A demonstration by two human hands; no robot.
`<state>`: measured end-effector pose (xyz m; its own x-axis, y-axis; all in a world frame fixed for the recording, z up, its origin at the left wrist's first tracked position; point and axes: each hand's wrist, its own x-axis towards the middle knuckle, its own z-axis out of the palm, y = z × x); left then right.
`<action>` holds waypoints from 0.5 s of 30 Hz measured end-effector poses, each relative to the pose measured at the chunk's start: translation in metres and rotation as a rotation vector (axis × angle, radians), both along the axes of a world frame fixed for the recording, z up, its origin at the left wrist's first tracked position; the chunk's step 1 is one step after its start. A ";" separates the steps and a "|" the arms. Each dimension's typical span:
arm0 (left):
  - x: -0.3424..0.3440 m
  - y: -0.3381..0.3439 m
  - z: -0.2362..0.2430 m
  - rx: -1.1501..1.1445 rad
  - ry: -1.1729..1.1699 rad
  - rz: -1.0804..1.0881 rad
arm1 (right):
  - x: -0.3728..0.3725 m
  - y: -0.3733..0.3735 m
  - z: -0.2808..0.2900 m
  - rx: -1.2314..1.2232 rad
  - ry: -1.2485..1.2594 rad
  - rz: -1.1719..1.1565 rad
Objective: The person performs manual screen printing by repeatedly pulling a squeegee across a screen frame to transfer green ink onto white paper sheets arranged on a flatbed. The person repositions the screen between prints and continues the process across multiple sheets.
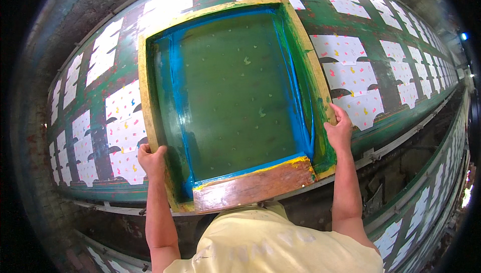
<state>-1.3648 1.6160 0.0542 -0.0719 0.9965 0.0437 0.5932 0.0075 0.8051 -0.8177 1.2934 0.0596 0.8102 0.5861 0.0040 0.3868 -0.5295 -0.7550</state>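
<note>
A large wooden-framed printing screen (235, 92) with green mesh and blue ink along its edges is held in front of me, over the green table. My left hand (152, 160) grips the left side of its frame with the thumb over the rim. On the opposite side, my right hand (338, 127) is closed on the right edge of the frame. A wooden squeegee (255, 185) rests inside the screen at its near end, its far edge wet with blue and yellow ink. The fingers beneath the frame are partly hidden.
Cut white fabric pieces (346, 72) with small coloured prints lie in rows along the long green table (401, 117). More pieces (125, 127) lie left of the screen. A rail (386, 148) follows the table's near edge. Another table with white pieces (426, 208) stands at the lower right.
</note>
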 end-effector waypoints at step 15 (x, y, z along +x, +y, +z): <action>-0.008 0.002 -0.011 0.015 0.117 -0.152 | -0.162 -0.038 0.084 -0.027 -0.230 0.989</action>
<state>-1.3724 1.6179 0.0433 0.0862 0.9946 0.0575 0.6764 -0.1008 0.7296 -0.9801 1.2555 0.1439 -0.0572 0.9955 0.0759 0.7952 0.0914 -0.5994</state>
